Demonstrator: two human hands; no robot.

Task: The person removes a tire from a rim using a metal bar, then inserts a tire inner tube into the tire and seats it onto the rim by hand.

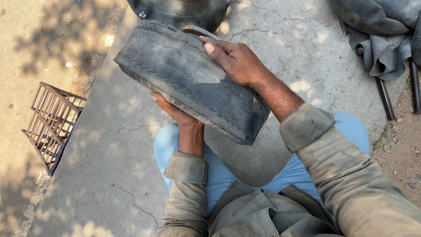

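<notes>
There are no boxes, bags, signs or screens here. The only thing like a label is a thin pale strip of raised marks on the side wall of the worn black tire. It runs along the lower left edge, just above the left hand. The marks are too small to make out.
</notes>
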